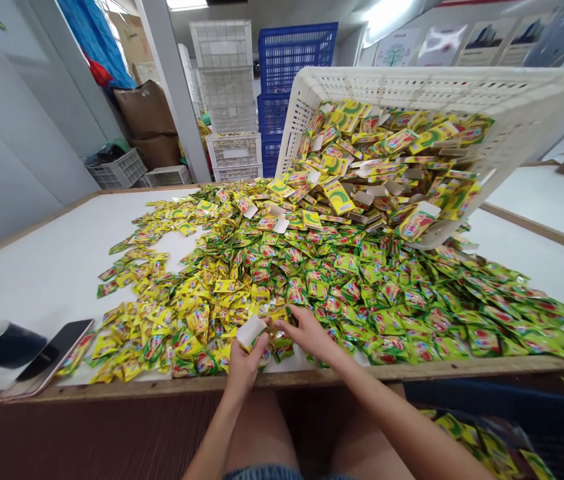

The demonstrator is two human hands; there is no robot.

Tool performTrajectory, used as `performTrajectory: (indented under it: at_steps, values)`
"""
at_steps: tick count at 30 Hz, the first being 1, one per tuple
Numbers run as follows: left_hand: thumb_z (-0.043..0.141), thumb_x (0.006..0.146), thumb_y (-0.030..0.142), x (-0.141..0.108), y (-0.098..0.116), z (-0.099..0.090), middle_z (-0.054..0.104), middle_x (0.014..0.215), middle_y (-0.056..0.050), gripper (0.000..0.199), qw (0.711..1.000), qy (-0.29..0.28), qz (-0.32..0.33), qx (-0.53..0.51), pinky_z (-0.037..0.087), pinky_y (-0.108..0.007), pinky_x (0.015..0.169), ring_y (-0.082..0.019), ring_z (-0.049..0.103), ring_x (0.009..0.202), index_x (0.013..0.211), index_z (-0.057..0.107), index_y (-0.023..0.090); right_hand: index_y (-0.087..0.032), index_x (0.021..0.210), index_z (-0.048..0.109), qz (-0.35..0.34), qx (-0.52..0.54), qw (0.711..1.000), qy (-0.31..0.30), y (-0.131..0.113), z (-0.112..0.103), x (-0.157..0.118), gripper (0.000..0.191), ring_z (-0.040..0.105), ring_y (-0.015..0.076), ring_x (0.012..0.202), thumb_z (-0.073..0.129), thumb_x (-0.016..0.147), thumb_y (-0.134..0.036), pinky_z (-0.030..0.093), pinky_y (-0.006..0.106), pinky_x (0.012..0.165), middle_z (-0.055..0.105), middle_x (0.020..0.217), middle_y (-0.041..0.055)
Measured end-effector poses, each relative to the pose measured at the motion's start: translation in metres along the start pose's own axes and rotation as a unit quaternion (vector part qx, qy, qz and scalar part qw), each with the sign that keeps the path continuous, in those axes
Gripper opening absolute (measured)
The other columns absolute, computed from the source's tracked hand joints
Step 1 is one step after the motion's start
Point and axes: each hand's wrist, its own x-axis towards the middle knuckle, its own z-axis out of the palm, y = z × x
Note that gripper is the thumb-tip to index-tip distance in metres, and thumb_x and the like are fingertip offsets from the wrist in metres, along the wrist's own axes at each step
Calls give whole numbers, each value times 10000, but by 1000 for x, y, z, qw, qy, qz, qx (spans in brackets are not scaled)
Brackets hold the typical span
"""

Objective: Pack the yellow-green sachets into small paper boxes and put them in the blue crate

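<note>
Near the table's front edge, my left hand is closed around a small carton whose white flap stands up. Just right of it, my right hand pinches a small yellow packet beside the carton's opening. My fingers partly cover both things. Around my hands lies a broad heap of packets, yellow ones mostly to the left and green ones with red fruit prints to the right.
A tipped white basket spills yellow cartons onto the heap. At left lie a phone and a dark cup. A wooden rim edges the table. Below right sits a container of yellow cartons. White crates and blue crates stack behind.
</note>
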Motion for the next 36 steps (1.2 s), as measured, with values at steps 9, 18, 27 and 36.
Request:
performTrajectory:
  at_steps: [9,18,27,36]
  values:
    - [657,696,348,20,6,21,668,686,-37,237,983,-173,-48,37,471,-273,662,-171,605,657,782,645,127,-170,959,573,-113,-113,987,-28,-37,-41,4,171,551,176,867,538,793,-148,411,268,758,604,910,55]
    - [707,621,307,26,-7,37,605,640,7,226,979,-197,-50,31,446,-237,619,-137,547,605,714,586,140,-164,789,598,-99,-420,883,-184,-52,-39,11,102,588,197,718,569,695,-134,387,257,599,606,813,75]
    - [621,712,407,22,-1,33,641,632,-48,283,967,-245,-50,42,458,-261,604,-180,592,627,738,642,127,-191,866,615,-44,-370,912,-175,-53,-41,20,158,579,204,724,616,708,-189,369,253,597,617,726,46]
    - [670,662,395,23,-6,30,671,742,-35,312,986,-151,-66,16,466,-259,650,-173,596,683,821,644,127,-177,925,549,-56,-201,978,3,-22,-19,6,226,498,179,870,658,731,-220,371,302,770,551,902,31]
